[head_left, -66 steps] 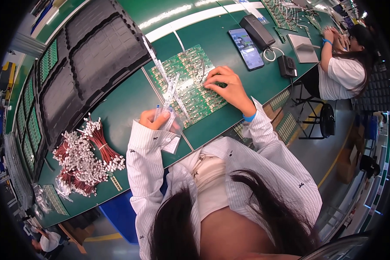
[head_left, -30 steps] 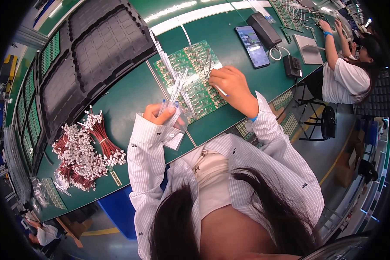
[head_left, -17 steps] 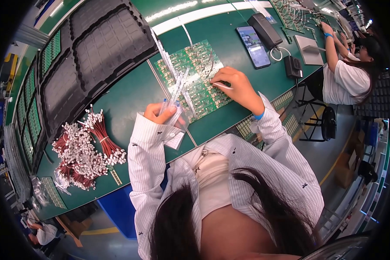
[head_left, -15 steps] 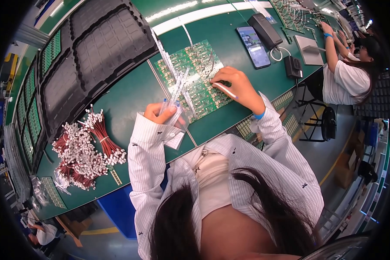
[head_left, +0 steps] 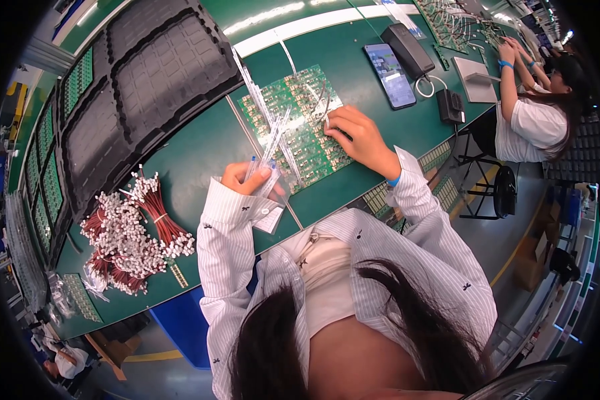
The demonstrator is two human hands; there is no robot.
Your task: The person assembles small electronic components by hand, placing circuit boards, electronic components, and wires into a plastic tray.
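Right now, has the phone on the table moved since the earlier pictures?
No. The phone keeps the same place and angle beside the black box, so there is no direction to give.

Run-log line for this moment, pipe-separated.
left hand: holding clear bag with white strips | right hand: at green circuit board, grip unclear | red wire bundles: left of both hands

You wear a white shirt point(head_left: 228, 267) with thin grey stripes point(head_left: 440, 250) and little black bows point(head_left: 467, 287), a cream top point(head_left: 328, 290) under it, and a blue wristband point(head_left: 395, 181).
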